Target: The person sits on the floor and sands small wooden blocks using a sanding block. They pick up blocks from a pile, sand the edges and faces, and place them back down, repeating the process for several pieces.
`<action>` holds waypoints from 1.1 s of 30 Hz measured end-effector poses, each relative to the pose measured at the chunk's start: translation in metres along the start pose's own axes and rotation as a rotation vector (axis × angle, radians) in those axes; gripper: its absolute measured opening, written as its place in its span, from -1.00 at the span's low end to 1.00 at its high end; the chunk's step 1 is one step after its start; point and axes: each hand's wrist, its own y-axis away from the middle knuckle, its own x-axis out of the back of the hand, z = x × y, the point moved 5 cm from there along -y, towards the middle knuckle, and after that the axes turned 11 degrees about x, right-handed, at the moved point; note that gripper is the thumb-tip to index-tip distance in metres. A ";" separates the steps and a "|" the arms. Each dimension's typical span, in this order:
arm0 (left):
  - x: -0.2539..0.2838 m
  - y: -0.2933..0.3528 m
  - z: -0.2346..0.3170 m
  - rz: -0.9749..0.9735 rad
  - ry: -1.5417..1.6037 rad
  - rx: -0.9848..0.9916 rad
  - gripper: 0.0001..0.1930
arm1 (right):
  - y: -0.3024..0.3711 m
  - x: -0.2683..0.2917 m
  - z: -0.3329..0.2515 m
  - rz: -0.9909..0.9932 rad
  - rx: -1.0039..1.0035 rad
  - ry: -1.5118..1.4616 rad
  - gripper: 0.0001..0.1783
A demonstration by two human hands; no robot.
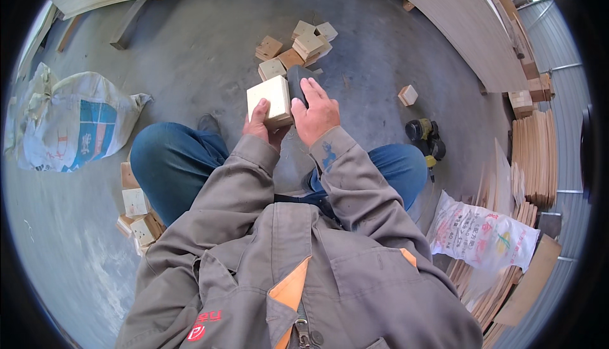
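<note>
My left hand grips a pale, squarish wooden block, its thumb on the near face and its fingers underneath. In my right hand is a dark grey block, shaped like a sanding block. The fingers lie over its outer side, and it stands upright against the right side of the wooden block. Whether the two surfaces actually touch, I cannot tell. Just beyond my hands, a loose heap of similar wooden blocks lies on the concrete floor.
A single wooden block and a yellow-black power tool lie to the right. More blocks are piled by my left knee. A stuffed white sack stands left; another white sack lies on wood sheets at right, near stacked boards.
</note>
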 end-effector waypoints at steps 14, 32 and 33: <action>0.004 -0.002 -0.011 -0.032 0.046 0.113 -0.44 | 0.007 -0.002 0.001 0.057 -0.008 -0.016 -0.45; 0.006 -0.008 -0.019 0.029 0.046 0.154 -0.42 | 0.018 -0.006 0.008 0.079 0.011 -0.001 -0.44; 0.013 -0.016 -0.019 0.015 0.043 0.133 -0.41 | 0.024 0.003 -0.002 0.095 0.045 -0.005 -0.43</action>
